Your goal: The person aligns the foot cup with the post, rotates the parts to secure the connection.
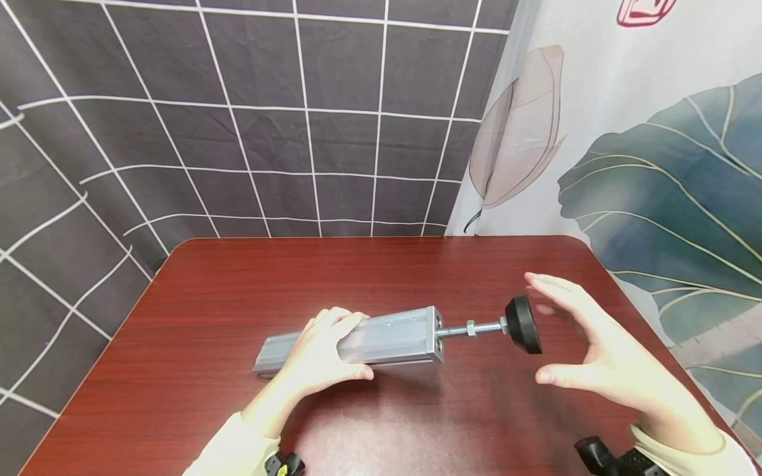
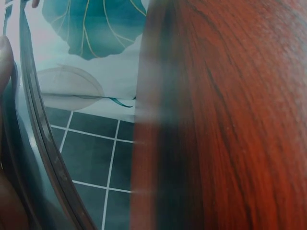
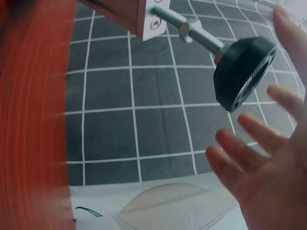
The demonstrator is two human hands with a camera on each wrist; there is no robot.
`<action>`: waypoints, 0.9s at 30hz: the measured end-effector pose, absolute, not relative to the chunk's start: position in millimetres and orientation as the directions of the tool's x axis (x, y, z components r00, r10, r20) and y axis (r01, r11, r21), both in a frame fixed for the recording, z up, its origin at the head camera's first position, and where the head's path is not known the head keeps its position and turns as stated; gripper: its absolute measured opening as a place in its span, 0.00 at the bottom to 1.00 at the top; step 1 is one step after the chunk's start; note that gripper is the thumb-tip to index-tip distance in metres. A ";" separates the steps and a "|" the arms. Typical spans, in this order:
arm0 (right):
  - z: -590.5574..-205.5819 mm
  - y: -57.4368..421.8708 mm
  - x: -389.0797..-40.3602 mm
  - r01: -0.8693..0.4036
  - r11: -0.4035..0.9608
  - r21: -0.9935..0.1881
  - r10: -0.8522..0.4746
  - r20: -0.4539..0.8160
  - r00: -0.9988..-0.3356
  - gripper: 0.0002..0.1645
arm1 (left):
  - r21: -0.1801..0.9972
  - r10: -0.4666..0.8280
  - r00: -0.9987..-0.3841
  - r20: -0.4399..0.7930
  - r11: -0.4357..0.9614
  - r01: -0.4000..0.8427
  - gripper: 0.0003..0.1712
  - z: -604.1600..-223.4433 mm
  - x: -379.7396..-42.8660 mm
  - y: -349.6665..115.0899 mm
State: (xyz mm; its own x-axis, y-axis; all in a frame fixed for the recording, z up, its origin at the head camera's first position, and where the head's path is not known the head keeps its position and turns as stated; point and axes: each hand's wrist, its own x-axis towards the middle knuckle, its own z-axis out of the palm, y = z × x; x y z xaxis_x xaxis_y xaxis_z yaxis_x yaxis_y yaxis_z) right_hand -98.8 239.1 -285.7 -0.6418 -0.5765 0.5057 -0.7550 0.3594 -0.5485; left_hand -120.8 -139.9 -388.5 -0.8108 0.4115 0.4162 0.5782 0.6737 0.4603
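In the left hand — boxy metal bar with round black foot.

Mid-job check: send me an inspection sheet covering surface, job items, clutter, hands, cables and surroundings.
Surface: red-brown wood-grain table, glossy near the front.
Job items: silvery metal bar; threaded rod from its right end carries a nut and a black foot.
Clutter: nothing seen.
Hands: left hand grips the bar; right hand is open beside the foot, not touching it.
Cables: nothing seen.
Surroundings: dark gridded curtain behind, white leaf-patterned curtain at right.
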 end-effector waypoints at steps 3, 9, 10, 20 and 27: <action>-287.7 240.2 -100.1 -0.795 0.355 -0.492 -0.606 0.526 -0.596 0.59 | 0.462 0.415 -0.810 0.413 0.671 0.579 0.47 -386.7 -119.9 -139.7; -286.5 240.7 -99.8 -0.835 0.314 -0.451 -0.645 0.544 -0.536 0.45 | 0.456 0.428 -0.809 0.403 0.673 0.583 0.46 -385.2 -119.0 -138.4; -285.7 240.8 -99.8 -0.845 0.297 -0.444 -0.652 0.553 -0.519 0.42 | 0.452 0.430 -0.808 0.404 0.674 0.585 0.46 -385.8 -119.2 -138.4; -288.1 239.5 -100.4 -0.873 0.301 -0.383 -0.681 0.555 -0.478 0.31 | 0.455 0.428 -0.807 0.407 0.671 0.586 0.47 -387.7 -120.4 -138.7; -289.3 240.9 -103.6 -0.863 0.303 -0.404 -0.682 0.540 -0.493 0.31 | 0.454 0.432 -0.808 0.401 0.672 0.585 0.47 -387.6 -120.6 -138.1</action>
